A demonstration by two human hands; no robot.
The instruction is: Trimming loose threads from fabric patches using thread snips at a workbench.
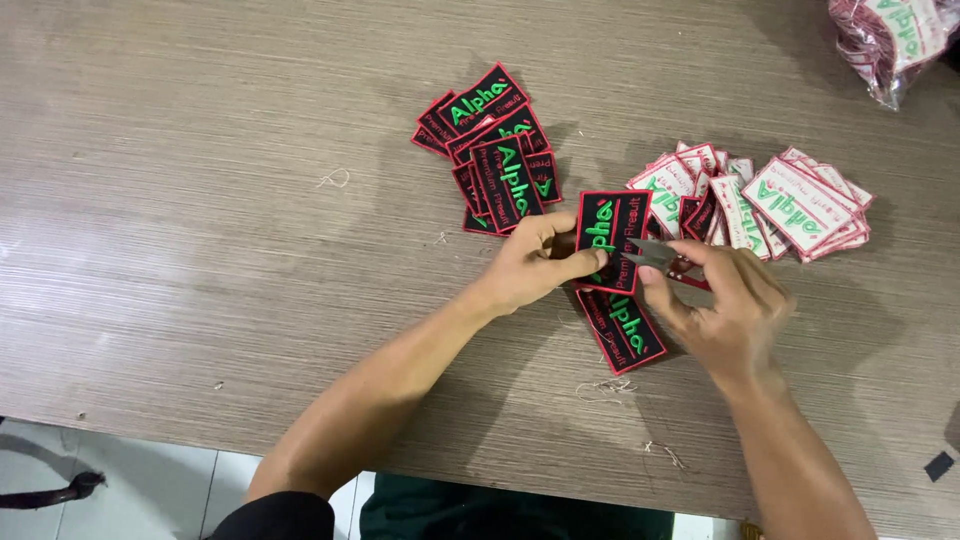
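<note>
My left hand (535, 262) pinches a black rectangular embroidered patch (612, 230) with a red border and green lettering, holding it up over the table. My right hand (725, 305) holds small metal thread snips (652, 252) with their tips at the patch's right edge. Another black patch (622, 332) lies flat on the table just below both hands.
A loose pile of black patches (495, 150) lies behind my left hand. A pile of white-backed patches (770, 200) lies behind my right hand. A clear bag of patches (895, 40) sits at the far right corner. Cut threads (605, 388) litter the wooden table (200, 200); its near edge is close.
</note>
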